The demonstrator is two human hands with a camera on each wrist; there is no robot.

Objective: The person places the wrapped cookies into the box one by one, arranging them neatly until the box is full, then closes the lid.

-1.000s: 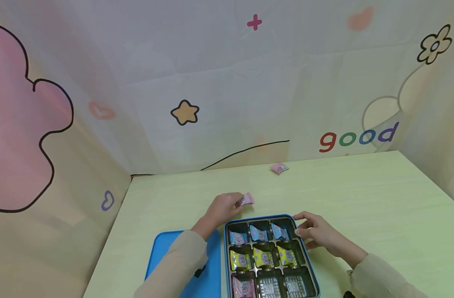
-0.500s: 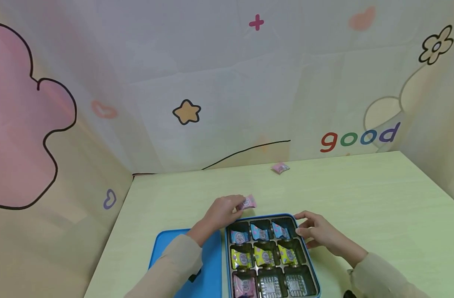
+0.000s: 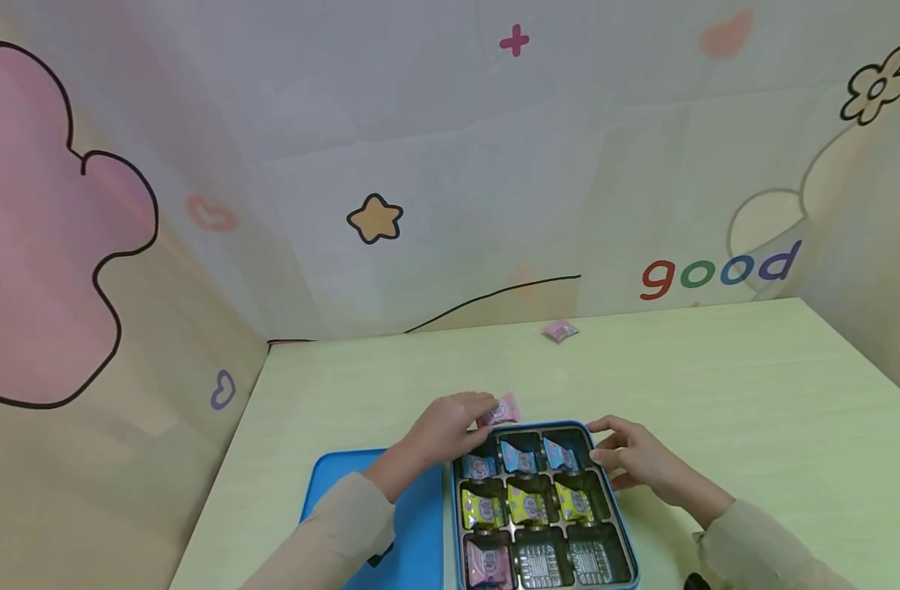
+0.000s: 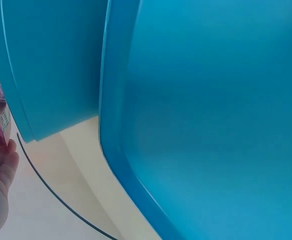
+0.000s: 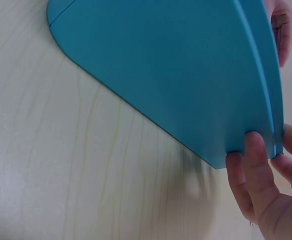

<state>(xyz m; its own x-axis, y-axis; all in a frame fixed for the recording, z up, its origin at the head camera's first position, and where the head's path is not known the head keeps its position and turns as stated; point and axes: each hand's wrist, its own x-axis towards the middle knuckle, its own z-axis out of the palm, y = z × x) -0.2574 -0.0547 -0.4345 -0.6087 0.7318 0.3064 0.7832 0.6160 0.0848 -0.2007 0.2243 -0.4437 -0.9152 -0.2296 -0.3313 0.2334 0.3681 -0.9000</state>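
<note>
My left hand (image 3: pixel 448 426) pinches a pink wrapped candy (image 3: pixel 505 410) just beyond the far left corner of a blue tin box (image 3: pixel 456 533). In the left wrist view the candy (image 4: pixel 4 120) shows between thumb and fingers. My right hand (image 3: pixel 645 460) grips the box's far right corner; in the right wrist view its fingers (image 5: pixel 256 160) press the outer wall and the thumb lies on the rim. Inside the box, a black divided tray holds blue candies (image 3: pixel 520 459) in the far row, yellow candies (image 3: pixel 527 506) in the middle row, and one pink candy (image 3: pixel 487 565) in the near left compartment.
A blue lid (image 3: pixel 420 533) lies on the table left of the box, partly under my left forearm. Another pink candy (image 3: pixel 560 330) sits at the table's back edge, against the printed cloth backdrop (image 3: pixel 457 164).
My left hand has moved slightly right and nearer with the pink candy, toward the box's far edge. The right hand stays on the box corner.
</note>
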